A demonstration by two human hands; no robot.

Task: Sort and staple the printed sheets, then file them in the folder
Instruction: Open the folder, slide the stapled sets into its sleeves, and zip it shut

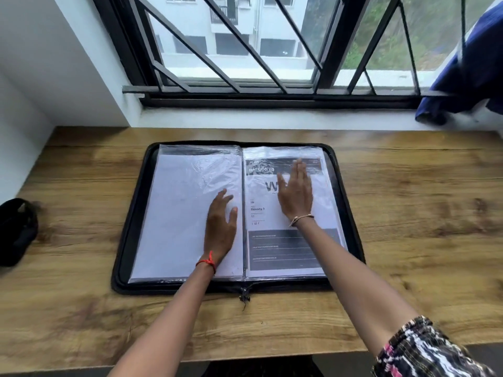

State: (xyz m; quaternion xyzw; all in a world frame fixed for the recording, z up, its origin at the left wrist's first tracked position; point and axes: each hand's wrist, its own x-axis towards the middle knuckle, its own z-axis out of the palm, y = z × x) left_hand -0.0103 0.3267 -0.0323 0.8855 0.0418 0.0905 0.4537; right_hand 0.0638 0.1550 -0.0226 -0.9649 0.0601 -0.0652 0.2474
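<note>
Rests flat left hand (220, 229) on 9 o'clock page of folder (127, 227), flat right hand (295, 194) on printed sheet (283, 247) at 3 o'clock.

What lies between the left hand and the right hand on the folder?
Head view: between the left hand and right hand run the centre fold of the folder and a strip of the printed sheet under clear plastic.

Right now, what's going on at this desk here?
A person has a black zip folder open flat on a wooden table. Both hands are spread, fingers straight, over its clear sleeves: the left hand on a plain white sheet, the right hand on or just above the printed sheet headed Balcony 3. Both sheets already sit inside sleeves.
</note>
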